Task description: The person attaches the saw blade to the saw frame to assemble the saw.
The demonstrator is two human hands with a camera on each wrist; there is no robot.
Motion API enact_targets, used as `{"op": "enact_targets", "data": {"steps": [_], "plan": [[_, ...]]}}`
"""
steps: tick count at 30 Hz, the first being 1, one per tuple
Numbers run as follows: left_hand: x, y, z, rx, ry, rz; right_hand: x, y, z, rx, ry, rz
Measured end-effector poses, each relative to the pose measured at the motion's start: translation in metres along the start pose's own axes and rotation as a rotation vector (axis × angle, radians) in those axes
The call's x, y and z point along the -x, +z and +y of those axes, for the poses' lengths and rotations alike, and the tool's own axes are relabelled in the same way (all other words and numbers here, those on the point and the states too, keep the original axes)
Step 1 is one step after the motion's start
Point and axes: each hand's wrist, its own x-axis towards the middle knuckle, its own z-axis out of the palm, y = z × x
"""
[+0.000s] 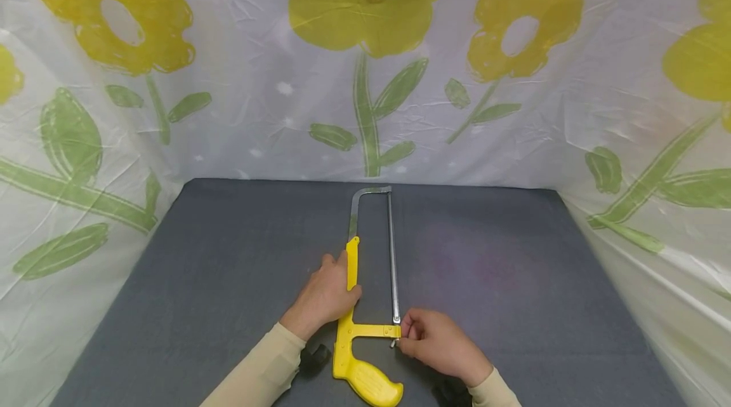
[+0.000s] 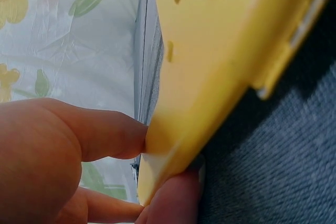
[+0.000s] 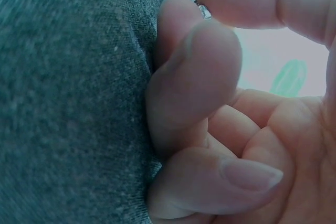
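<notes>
A hacksaw with a yellow handle (image 1: 374,385) lies on the grey cloth, its bow end pointing away from me. My left hand (image 1: 327,293) grips the yellow part of the frame (image 2: 199,77) between thumb and fingers. The silver blade (image 1: 393,254) runs along the right side, fixed between the bow tip and the yellow crosspiece (image 1: 374,331). At the crosspiece's right end, my right hand (image 1: 436,340) pinches the small metal wing nut (image 3: 204,11) with thumb and index finger. The other right fingers curl against the cloth. The nut's exact shape is mostly hidden.
Dark grey cloth (image 1: 228,254) covers the table. A white curtain with yellow flowers (image 1: 245,108) hangs behind it and at both sides. Dark wrist devices show under the left sleeve (image 1: 315,359) and near the right sleeve (image 1: 493,391).
</notes>
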Motion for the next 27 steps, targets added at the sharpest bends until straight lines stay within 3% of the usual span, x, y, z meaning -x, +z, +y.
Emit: {"op": "enact_targets", "data": {"steps": [27], "plan": [[0.0014,-0.0015,0.0021,-0.033,0.003,0.006,-0.0014,0.0005,0.0017,0.004,-0.004,-0.019]]}}
